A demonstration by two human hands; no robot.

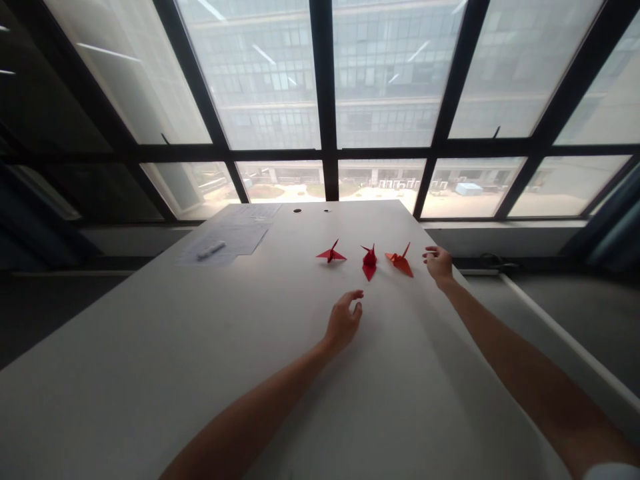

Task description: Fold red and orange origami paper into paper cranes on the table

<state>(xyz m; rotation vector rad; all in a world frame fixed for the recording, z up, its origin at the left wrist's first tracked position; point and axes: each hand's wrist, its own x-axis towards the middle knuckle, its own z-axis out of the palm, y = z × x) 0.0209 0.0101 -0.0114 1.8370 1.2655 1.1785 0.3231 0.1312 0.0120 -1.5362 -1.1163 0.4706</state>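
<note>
Three folded paper cranes stand in a loose row on the white table (280, 320): a red crane (331, 255) at the left, a second red crane (369, 260) in the middle and an orange crane (400, 261) at the right. My left hand (344, 319) is just in front of the middle crane, thumb and fingers curved apart with nothing between them. Beyond the orange crane, near the table's right edge, my right hand (439, 264) has its fingers bent and slightly apart. It touches none of the cranes, and no object shows in it.
Printed sheets (250, 240) lie at the table's far left, with a small whitish object (211, 250) on them. Two round holes (297, 211) pierce the tabletop near its far edge. Large dark-framed windows (327, 100) rise behind. A dark cable (500, 262) lies beyond the right edge.
</note>
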